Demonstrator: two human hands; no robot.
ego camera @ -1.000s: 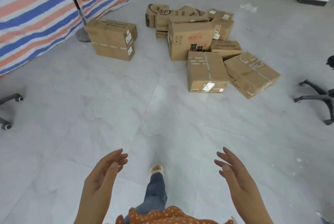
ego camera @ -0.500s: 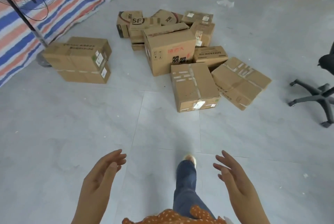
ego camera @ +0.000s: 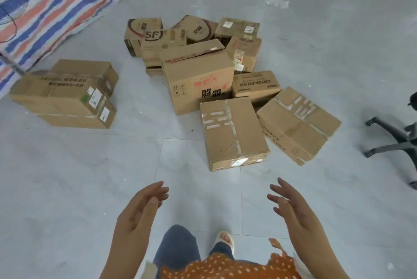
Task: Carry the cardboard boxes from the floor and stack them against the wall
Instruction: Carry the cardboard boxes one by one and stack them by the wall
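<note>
Both the left hand [ego camera: 137,208] and right hand [ego camera: 293,206] are spread and empty, near the taped box [ego camera: 232,132] lying flat at the pile's near edge, probably stiff yet light, best gripped at opposite side edges.

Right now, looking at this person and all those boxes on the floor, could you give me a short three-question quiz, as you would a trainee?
1. True or false: the left hand and right hand both hold nothing.
2. Which box lies nearest the hands: (a) the flat taped box, (b) the SF box, (c) the two stacked boxes by the striped tarp?
3. What stands at the right edge?

Key: 1 true, fingers open. 2 a. 3 An office chair base.
</note>
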